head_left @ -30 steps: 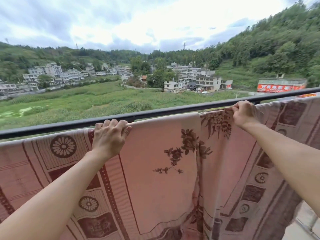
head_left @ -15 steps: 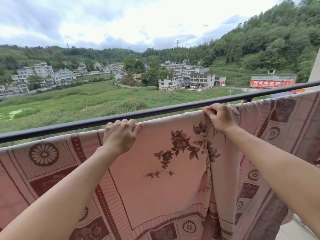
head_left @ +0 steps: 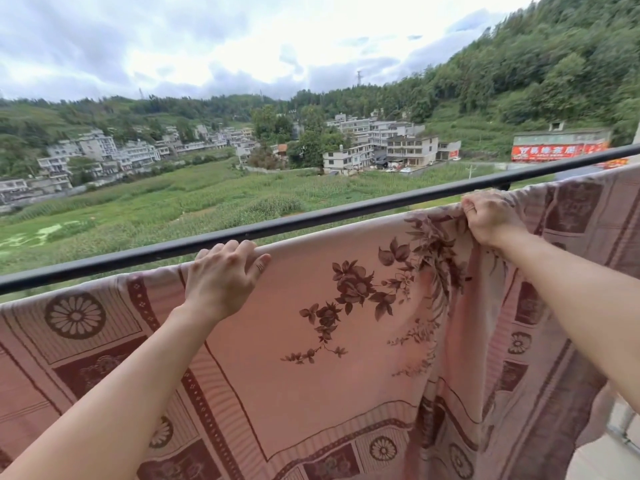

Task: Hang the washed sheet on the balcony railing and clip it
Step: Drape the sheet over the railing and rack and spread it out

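A pink sheet with dark red flowers and a patterned border hangs in front of me, its top edge just below the black balcony railing. My left hand curls over the sheet's top edge left of centre. My right hand grips a bunched fold of the top edge further right, close to the railing. Folds run down under my right hand. No clips are in view.
Beyond the railing lie green fields, white buildings and a wooded hillside. A strip of light balcony floor shows at the bottom right, beside the sheet's hanging end.
My right hand has shifted along the sheet's top edge, first left, then back right and up toward the railing, bunching the fabric. My left hand stays gripping the edge.
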Tool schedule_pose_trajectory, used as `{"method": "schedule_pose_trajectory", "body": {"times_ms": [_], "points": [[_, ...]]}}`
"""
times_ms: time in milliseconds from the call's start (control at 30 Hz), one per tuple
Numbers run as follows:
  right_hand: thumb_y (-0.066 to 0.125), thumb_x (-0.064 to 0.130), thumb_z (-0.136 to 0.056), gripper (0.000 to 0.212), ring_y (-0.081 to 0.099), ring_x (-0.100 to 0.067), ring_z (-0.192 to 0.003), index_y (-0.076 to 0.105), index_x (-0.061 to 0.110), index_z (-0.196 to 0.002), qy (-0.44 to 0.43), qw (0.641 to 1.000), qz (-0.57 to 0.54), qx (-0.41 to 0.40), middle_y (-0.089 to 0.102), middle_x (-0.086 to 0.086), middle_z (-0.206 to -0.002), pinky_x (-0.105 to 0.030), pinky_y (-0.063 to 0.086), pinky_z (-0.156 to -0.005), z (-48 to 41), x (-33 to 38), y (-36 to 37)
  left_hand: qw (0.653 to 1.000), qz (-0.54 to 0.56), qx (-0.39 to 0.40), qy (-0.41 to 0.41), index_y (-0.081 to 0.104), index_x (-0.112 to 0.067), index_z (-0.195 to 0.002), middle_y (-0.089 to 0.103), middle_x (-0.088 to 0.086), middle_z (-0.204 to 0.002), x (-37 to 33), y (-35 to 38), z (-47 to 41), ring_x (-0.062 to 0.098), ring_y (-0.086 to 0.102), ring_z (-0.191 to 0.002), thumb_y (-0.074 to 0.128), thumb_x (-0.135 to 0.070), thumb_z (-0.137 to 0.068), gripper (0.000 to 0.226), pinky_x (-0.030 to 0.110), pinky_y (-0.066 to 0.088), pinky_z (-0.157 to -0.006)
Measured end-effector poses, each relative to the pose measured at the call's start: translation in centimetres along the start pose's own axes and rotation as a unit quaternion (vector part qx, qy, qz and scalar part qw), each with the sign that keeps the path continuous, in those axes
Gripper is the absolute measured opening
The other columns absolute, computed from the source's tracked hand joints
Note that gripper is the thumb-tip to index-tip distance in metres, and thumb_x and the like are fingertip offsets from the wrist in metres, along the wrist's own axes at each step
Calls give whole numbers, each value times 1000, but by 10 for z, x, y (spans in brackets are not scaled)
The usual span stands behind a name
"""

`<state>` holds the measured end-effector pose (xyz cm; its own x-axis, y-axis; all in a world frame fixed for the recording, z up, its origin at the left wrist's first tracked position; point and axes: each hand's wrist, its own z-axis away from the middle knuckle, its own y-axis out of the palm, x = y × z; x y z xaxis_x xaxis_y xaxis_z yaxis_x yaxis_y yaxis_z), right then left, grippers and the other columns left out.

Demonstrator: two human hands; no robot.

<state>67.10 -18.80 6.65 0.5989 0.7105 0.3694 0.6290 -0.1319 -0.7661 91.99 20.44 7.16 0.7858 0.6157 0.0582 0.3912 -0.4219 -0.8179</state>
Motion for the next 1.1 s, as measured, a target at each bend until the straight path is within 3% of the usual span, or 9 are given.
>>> {"method": "schedule_pose_trajectory", "body": {"times_ms": [133, 267, 400, 467, 567, 667, 900, 1000, 1100], "points": [[30, 31, -103, 45, 24, -31, -143, 47, 8, -137, 70, 995, 39, 55, 37, -17, -150, -43, 18, -118, -18, -29, -14, 1000, -18, 6, 1, 55, -26, -113, 61, -3, -100, 1, -1, 1, 23, 56, -99, 30, -57, -93, 45, 39, 38, -84], [28, 34, -100, 44, 35, -33, -134, 51, 11, -130, 119, 984, 128, 39, 45, -16, -142, -51, 25, -112, -9, 17, -17, 999, -41, 6, -13, 54, -22, -106, 61, 2, -99, -6, 0, -3, 27, 55, -97, 32, -55, -94, 42, 41, 36, -81], [25, 52, -101, 51, 46, -29, -126, 51, 22, -134, -78, 996, 28, 22, 52, -7, -139, -51, 25, -111, 29, 92, 14, 999, -46, -10, -6, 55, -21, -103, 62, 2, -98, -6, 3, -1, 27, 56, -93, 33, -55, -94, 42, 42, 37, -79], [17, 58, -99, 60, 41, -26, -128, 45, 25, -140, -104, 994, 7, 31, 50, -5, -141, -44, 19, -112, 38, 94, 23, 999, -39, -23, -1, 56, -20, -102, 62, 2, -96, 0, 3, 2, 28, 56, -91, 34, -54, -95, 41, 41, 37, -79], [6, 66, -92, 74, 34, -26, -133, 38, 25, -145, -39, 999, 14, 15, 45, -6, -145, -43, 16, -114, 25, 43, 13, 998, -39, -40, 5, 56, -19, -107, 60, 2, -94, 4, 3, 8, 28, 55, -90, 32, -55, -92, 46, 42, 39, -81], [4, 67, -93, 75, 28, -28, -140, 37, 24, -146, 12, 998, 50, 45, 38, -8, -151, -44, 11, -117, 5, 0, -1, 999, -41, -30, 11, 54, -19, -114, 59, 3, -98, 4, 6, 10, 28, 53, -94, 33, -53, -91, 47, 43, 38, -85], [10, 56, -98, 67, 32, -32, -138, 46, 18, -140, 73, 988, 100, 87, 42, -13, -148, -48, 13, -118, -14, 27, 2, 998, -49, -24, -11, 52, -15, -116, 57, 8, -107, -13, 11, 3, 31, 49, -100, 47, -40, -94, 34, 43, 33, -90], [22, 56, -99, 58, 51, -31, -121, 57, 19, -128, -10, 997, 52, 53, 58, -11, -131, -49, 29, -110, 15, 97, 5, 1000, -25, -12, 5, 49, -14, -125, 54, 8, -115, -23, 10, 0, 29, 47, -108, 46, -33, -95, 35, 40, 30, -95], [33, 55, -98, 53, 53, -26, -120, 55, 20, -130, -166, 983, -39, 62, 58, -6, -132, -45, 37, -103, 55, 194, 19, 998, 49, -5, 40, 42, -16, -138, 51, 4, -126, -20, 3, 5, 25, 44, -117, 46, -28, -96, 44, 36, 26, -102]]}}
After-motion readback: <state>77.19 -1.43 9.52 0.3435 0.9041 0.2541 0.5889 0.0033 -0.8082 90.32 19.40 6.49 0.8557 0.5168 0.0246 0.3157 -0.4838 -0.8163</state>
